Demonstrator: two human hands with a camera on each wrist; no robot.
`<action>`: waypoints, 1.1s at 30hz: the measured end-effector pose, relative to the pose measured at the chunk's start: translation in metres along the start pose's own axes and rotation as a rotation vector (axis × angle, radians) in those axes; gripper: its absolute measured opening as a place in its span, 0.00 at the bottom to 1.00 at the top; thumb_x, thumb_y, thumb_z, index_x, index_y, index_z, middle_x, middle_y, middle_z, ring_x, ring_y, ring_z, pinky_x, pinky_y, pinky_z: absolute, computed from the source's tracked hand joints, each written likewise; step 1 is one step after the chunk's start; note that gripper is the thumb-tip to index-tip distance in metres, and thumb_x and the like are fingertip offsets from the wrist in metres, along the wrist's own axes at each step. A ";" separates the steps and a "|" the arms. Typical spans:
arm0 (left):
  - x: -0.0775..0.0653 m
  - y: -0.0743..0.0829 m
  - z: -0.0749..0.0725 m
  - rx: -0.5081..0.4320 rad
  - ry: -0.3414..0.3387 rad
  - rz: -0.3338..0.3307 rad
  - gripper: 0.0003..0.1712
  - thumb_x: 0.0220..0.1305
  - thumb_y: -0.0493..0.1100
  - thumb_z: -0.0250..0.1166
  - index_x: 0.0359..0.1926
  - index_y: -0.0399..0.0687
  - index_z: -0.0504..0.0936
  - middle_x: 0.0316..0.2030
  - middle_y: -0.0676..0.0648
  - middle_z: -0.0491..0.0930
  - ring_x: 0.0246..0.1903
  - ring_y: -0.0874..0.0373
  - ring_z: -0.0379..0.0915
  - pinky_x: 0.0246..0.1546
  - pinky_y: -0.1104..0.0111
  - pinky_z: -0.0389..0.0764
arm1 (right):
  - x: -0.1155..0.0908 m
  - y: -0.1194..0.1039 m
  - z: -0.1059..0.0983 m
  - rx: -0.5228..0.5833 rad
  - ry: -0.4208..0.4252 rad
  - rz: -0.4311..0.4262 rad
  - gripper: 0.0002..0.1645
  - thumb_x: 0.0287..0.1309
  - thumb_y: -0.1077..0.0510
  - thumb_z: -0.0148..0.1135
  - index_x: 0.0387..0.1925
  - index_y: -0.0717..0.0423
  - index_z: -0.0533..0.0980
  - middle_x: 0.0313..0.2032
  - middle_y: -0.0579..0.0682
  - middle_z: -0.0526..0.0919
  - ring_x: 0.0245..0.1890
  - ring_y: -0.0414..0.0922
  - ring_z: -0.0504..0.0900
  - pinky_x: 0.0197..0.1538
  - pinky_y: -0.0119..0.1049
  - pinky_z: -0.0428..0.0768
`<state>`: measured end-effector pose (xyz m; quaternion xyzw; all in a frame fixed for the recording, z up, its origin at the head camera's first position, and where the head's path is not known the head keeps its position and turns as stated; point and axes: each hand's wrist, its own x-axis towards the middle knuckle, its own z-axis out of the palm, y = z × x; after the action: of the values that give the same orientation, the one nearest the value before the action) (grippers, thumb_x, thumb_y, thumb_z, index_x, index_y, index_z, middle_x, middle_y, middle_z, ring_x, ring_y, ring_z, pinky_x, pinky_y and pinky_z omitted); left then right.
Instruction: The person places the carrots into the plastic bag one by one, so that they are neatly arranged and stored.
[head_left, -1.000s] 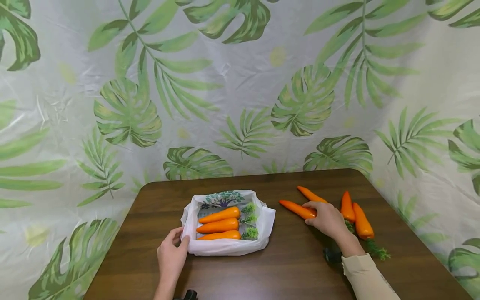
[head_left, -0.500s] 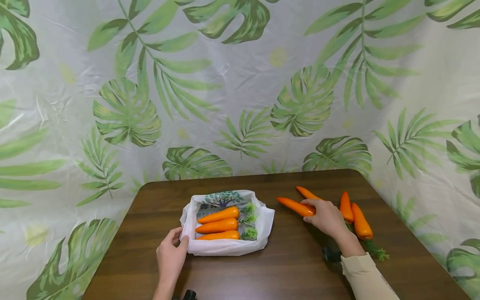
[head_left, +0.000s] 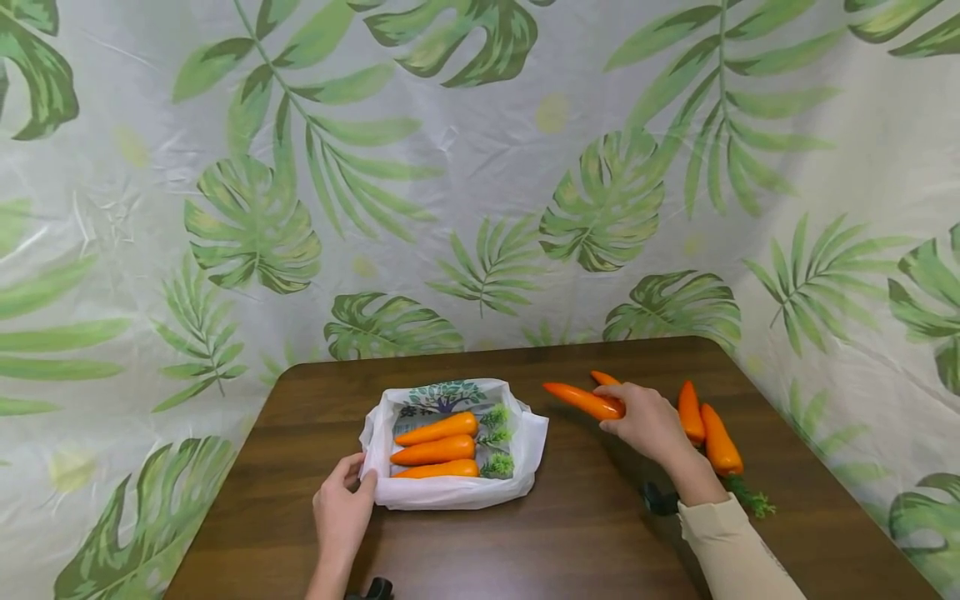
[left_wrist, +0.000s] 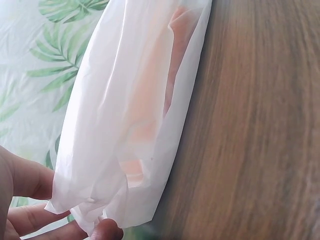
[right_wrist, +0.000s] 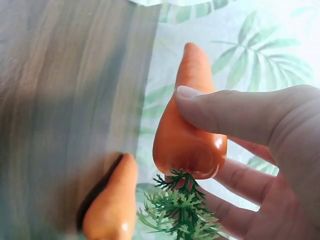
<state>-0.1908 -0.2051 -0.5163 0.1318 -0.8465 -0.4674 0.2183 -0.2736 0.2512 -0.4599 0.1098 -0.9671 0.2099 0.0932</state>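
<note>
My right hand grips a carrot with a green leafy top, thumb on one side and fingers behind it. Its pointed end aims left, and it is raised off the table. On the left, my left hand pinches the near-left corner of a white plastic bag with a printed tree. Thumb and fingertips hold the bag's gathered edge in the left wrist view. Inside the open bag three carrots lie side by side, tips left and leafy tops right.
Another carrot lies behind my right hand, mostly hidden. To the right of that hand are two more carrots, one nearer and one outer. All rest on a brown wooden table. A leaf-patterned curtain hangs behind it.
My right hand has lifted the carrot and shifted it slightly left and up. The left hand and the bag have stayed put.
</note>
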 end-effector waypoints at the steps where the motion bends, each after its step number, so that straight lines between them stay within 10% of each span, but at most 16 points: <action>1: 0.000 0.000 0.000 0.001 0.002 0.002 0.17 0.61 0.39 0.69 0.52 0.43 0.85 0.45 0.41 0.86 0.46 0.44 0.83 0.49 0.48 0.75 | 0.000 -0.002 -0.001 0.003 0.001 -0.002 0.32 0.48 0.52 0.79 0.58 0.44 0.81 0.43 0.51 0.85 0.29 0.45 0.76 0.29 0.40 0.71; 33: 0.001 -0.002 -0.002 -0.003 0.004 0.008 0.16 0.61 0.40 0.69 0.51 0.43 0.85 0.45 0.41 0.86 0.46 0.44 0.84 0.51 0.46 0.74 | 0.025 -0.059 -0.011 0.021 -0.005 -0.130 0.29 0.49 0.55 0.79 0.56 0.43 0.82 0.46 0.46 0.85 0.34 0.45 0.79 0.33 0.45 0.76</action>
<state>-0.1906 -0.2082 -0.5170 0.1288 -0.8458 -0.4677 0.2221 -0.2815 0.1996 -0.4219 0.1736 -0.9559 0.2132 0.1032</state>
